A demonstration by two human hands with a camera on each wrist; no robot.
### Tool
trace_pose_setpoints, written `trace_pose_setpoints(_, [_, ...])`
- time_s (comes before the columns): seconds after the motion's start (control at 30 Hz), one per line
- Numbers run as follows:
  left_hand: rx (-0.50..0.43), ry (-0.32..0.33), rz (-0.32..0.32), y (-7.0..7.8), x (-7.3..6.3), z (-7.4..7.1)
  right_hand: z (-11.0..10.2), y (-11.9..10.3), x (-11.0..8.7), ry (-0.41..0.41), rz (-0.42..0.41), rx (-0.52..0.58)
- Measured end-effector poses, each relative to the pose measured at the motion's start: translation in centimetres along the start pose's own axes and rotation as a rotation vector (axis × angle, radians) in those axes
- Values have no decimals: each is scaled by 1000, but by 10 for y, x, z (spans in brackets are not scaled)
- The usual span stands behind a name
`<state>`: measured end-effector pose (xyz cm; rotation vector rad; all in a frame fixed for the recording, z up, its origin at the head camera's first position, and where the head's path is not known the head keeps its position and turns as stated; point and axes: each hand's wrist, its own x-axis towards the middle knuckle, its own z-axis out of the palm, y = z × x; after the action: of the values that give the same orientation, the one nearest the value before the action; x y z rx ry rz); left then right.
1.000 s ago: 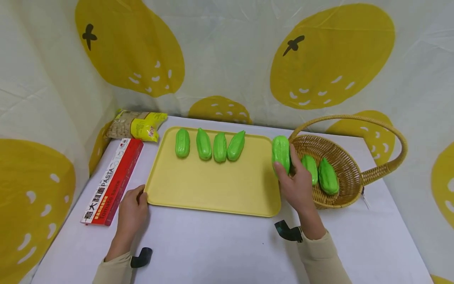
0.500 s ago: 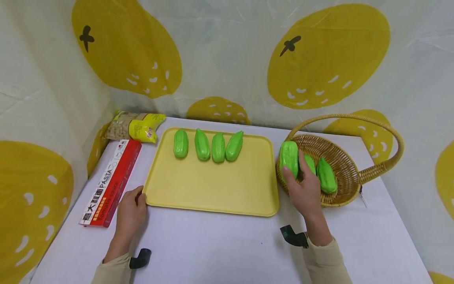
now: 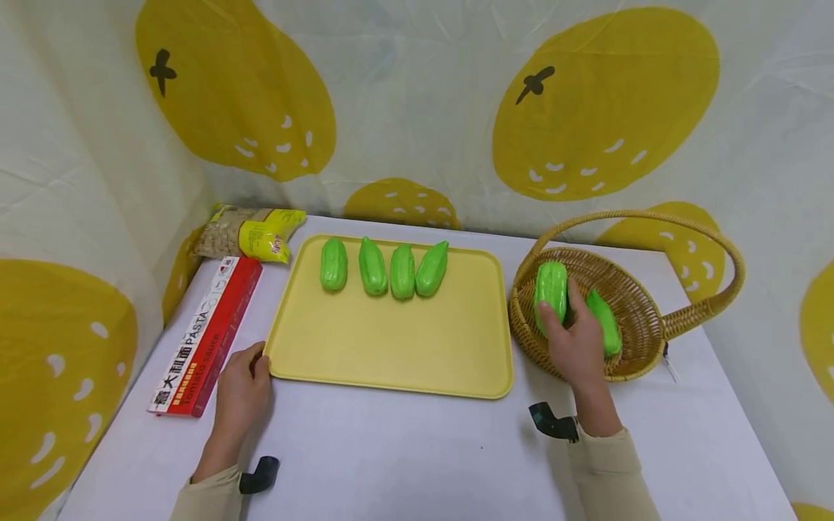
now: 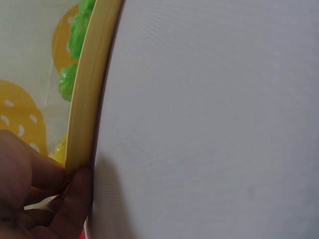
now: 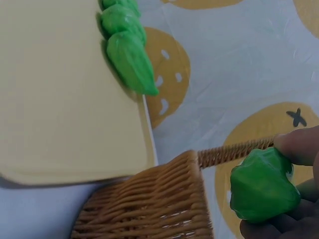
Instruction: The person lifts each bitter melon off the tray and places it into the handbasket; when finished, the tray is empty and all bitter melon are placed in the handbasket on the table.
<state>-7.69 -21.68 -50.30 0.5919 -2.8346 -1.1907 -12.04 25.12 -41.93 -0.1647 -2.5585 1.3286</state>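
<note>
My right hand (image 3: pixel 578 344) grips a green ridged gourd (image 3: pixel 552 291) between thumb and fingers, over the left part of a wicker basket (image 3: pixel 628 289). In the right wrist view that gourd (image 5: pixel 263 185) shows beyond the basket's rim. Inside the basket lies another green gourd (image 3: pixel 606 325), partly covered by my hand. On the left, my left hand (image 3: pixel 241 387) pinches the near left corner of a yellow tray (image 3: pixel 391 344); the left wrist view shows thumb and fingers on the tray's edge (image 4: pixel 87 109). Several similar gourds (image 3: pixel 402 271) lie in a row along the tray's far side.
A red and white pasta box (image 3: pixel 208 336) lies left of the tray. Behind it is a yellow bag (image 3: pixel 250 231) with a clear part. The basket's tall handle (image 3: pixel 704 221) arches over its far side. A patterned curtain (image 3: pixel 417 108) stands behind the table.
My right hand has carried the gourd rightward from the tray's right edge to over the basket. One gourd seen earlier in the basket is now hidden behind the hand. My left hand has stayed put.
</note>
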Motion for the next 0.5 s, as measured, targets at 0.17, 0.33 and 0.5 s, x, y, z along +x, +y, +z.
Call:
trace_pose_setpoints(0.17, [-6, 9, 20, -1, -1, 1, 0, 9, 5, -21, 31, -63])
trace_pose_setpoints(0.33, [-5, 9, 17, 0, -1, 0, 1, 13, 8, -34, 46, -60])
trace_pose_setpoints(0.5, [0, -3, 5, 1, -1, -1, 2, 16, 9, -55, 67, -61])
